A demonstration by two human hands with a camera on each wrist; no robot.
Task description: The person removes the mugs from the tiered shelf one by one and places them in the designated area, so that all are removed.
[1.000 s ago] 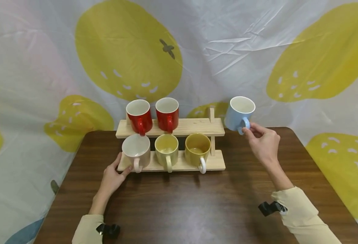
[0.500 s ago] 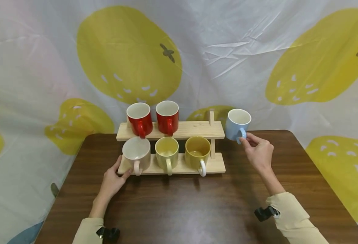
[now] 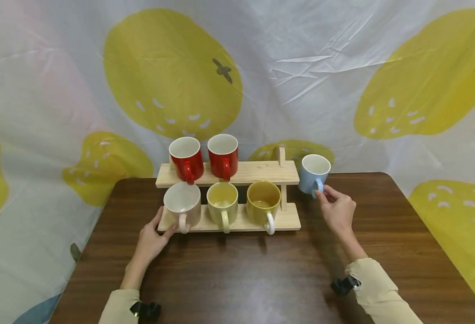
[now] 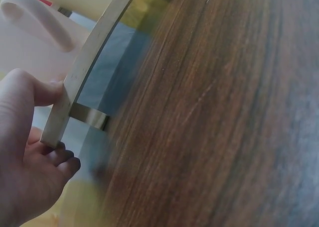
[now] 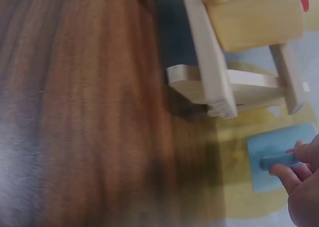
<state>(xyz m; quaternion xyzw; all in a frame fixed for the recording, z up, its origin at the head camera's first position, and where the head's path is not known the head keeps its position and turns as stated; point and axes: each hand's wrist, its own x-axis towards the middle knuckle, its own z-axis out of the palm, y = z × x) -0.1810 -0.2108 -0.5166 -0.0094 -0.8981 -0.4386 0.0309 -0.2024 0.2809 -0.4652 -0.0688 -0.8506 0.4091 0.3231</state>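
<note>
My right hand (image 3: pixel 338 211) pinches the handle of a light blue mug (image 3: pixel 312 176), held upright just right of the two-tier wooden rack (image 3: pixel 267 170). In the right wrist view the thumb and fingers close on that handle, and the mug (image 5: pixel 259 170) is apart from the rack. My left hand (image 3: pixel 150 243) grips the left end of the lower shelf. The left wrist view shows the thumb on the board (image 4: pixel 75 82) and curled fingers beneath it. Beside this hand stands a pale pink mug (image 3: pixel 182 204).
Two red mugs (image 3: pixel 186 159) stand on the left of the upper shelf. On the lower shelf, a pale yellow mug (image 3: pixel 222 202) and a mustard mug (image 3: pixel 263 202) follow the pink one. A fruit-print cloth (image 3: pixel 257 90) hangs behind the brown wooden table (image 3: pixel 237 279).
My right hand has lowered the light blue mug and brought it slightly left, along the rack's right side. The left hand keeps its grip on the shelf.
</note>
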